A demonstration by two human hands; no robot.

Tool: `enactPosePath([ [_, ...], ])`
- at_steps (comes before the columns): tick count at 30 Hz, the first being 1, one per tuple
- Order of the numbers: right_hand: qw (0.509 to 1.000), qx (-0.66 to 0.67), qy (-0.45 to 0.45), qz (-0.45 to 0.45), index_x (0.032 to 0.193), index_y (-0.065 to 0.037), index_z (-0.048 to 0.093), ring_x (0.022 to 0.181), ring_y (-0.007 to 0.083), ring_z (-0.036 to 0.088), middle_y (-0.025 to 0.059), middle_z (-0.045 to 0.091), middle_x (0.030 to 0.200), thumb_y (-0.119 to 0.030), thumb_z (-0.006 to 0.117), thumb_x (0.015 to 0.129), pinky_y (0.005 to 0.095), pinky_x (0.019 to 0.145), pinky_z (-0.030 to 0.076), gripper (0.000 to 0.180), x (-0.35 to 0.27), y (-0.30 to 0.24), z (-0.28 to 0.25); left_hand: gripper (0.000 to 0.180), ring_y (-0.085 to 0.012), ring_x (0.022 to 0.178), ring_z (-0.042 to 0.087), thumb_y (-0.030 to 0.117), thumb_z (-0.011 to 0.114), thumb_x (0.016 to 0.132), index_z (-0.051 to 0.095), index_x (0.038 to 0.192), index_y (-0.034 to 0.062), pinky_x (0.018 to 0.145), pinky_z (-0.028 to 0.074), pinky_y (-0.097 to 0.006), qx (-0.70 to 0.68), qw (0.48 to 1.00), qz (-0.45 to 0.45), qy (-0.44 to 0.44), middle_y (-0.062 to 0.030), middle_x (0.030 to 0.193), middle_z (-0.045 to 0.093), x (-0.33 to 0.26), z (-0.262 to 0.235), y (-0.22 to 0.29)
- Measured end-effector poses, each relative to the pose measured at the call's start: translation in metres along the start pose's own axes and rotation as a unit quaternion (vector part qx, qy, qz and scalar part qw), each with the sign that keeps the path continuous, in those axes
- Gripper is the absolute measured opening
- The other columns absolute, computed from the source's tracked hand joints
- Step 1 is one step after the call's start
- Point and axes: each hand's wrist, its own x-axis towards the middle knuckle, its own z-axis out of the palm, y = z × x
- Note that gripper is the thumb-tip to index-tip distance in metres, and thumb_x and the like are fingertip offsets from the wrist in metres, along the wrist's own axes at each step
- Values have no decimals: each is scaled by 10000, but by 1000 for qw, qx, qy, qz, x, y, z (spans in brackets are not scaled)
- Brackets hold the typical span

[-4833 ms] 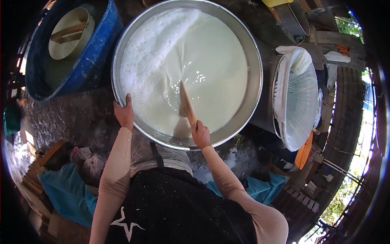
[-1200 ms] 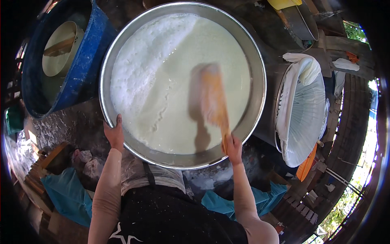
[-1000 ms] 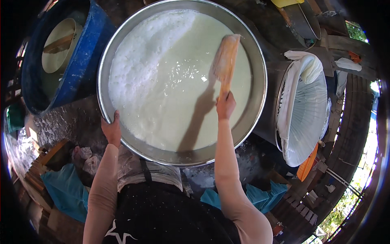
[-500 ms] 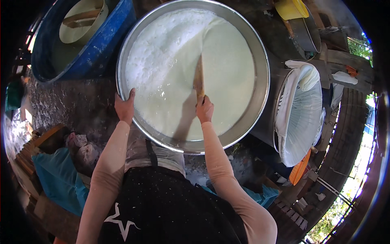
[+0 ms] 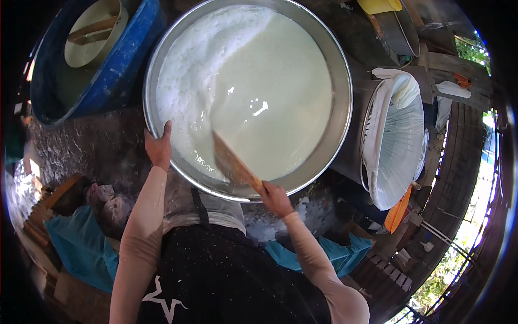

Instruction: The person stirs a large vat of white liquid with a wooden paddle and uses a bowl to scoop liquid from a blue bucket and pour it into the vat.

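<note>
A large round metal vat (image 5: 348, 102) stands before me, holding pale, milky liquid (image 5: 275, 86) with white foam (image 5: 197, 59) along its far left side. On the vat's left rim rests my left hand (image 5: 158, 147), thumb over the edge and other fingers partly hidden, gripping it. My right hand (image 5: 277, 198), at the near rim, is closed around the handle of a flat wooden paddle (image 5: 236, 166). The paddle slants up and left from that hand, its blade dipping into the liquid near the foam.
Far left, a blue tub (image 5: 116, 73) holds a pale round bowl (image 5: 81, 51) with a wooden piece across it. To the right is a cloth-lined container (image 5: 399, 146), with an orange object (image 5: 398, 209) below it. Teal cloth (image 5: 81, 248) lies at lower left. A yellow container (image 5: 380, 5) sits far right.
My right hand has come nearer to me, toward the near rim, and the paddle has swung from upright in the middle to slanting left. My left hand stays on the rim.
</note>
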Motion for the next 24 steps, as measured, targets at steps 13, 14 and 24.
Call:
enactPosePath([
  [13,911,136,341,189,888,-2,613,467,183,596,94,612,599,-324,475,1021,339,450,464,375,144,87,-114,482,-205,951,647,215,802,843,585,1179,-52,862,502,-336,-20,999,-25,-11,-135,1067,682,-7,0,10],
  [14,911,100,358,178,906,7,614,450,183,599,105,624,609,-309,480,1018,339,439,473,360,173,99,-112,488,-212,949,652,226,804,841,586,1179,-50,862,504,-339,-17,999,-27,-11,-139,1069,685,-7,-2,8],
  [24,935,123,295,157,785,-31,597,630,413,652,204,651,665,-264,508,959,506,623,509,305,246,90,-38,548,-291,1015,665,279,813,825,589,1202,-49,894,502,-379,-3,1000,-17,-2,-188,1125,686,-2,-1,1],
])
